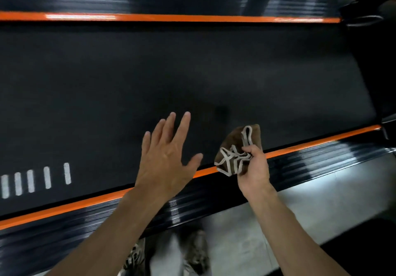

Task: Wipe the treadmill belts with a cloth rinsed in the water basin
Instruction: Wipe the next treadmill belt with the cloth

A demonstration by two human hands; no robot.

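Note:
A black treadmill belt point(150, 72) runs across the view, with orange stripes along both sides. My right hand point(255, 168) grips a bunched brown cloth point(235, 147) with pale edging, held over the near orange stripe at the belt's edge. My left hand point(167, 153) hovers over the near part of the belt, fingers spread and straight, holding nothing. Whether it touches the belt I cannot tell. No water basin is in view.
Ribbed black side rails point(321, 157) flank the belt near and far. White dash marks point(32, 181) sit on the belt at the lower left. Grey floor point(321, 211) lies below the near rail, with my blurred feet point(192, 252) on it.

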